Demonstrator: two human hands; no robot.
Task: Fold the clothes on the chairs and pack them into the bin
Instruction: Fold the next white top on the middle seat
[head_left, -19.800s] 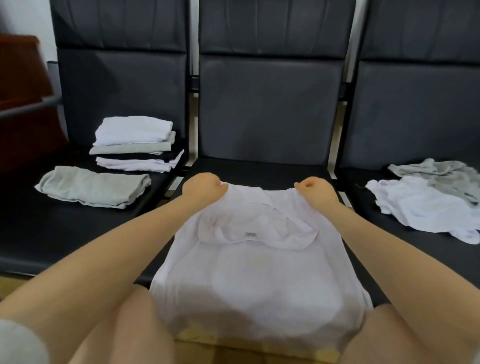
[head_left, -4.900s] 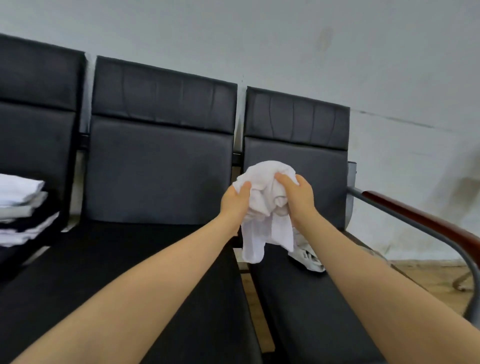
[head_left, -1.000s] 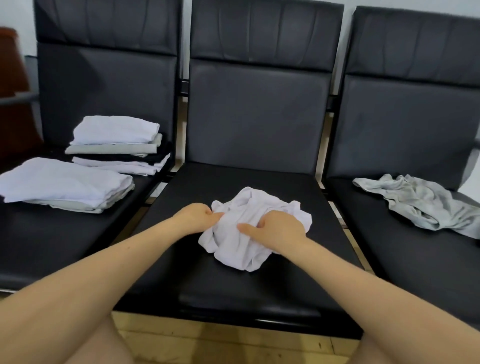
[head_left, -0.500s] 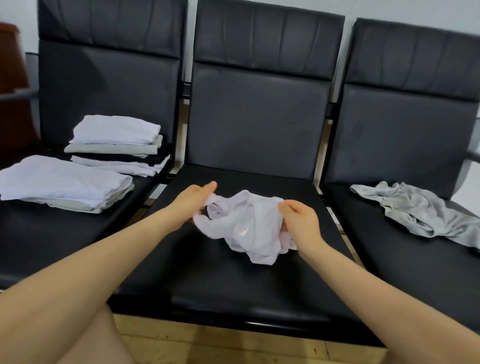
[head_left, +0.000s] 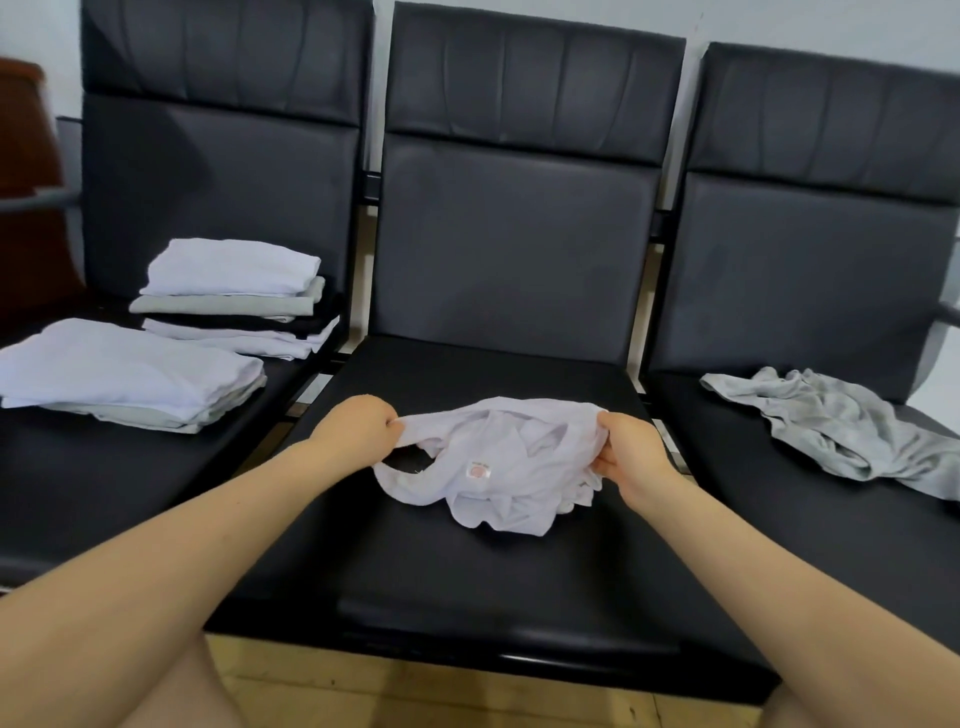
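From the head camera, the crumpled white cotton shirt (head_left: 498, 462) lies bunched on the black padded seat of the middle chair (head_left: 467, 561), straight ahead of the person and between the two hands. The left hand (head_left: 358, 428) is closed in a pinch on the shirt's left edge and the right hand (head_left: 631, 454) is clenched on its right edge, so the cloth's long axis runs side to side between them, with the neck opening and small round label facing the camera. Both hands look about equally near, so spreading it flat probably means drawing them apart along that line. Folded white and grey clothes (head_left: 140, 374) sit on the left chair; a rumpled grey garment (head_left: 831, 426) waits on the right chair; no bin is in view
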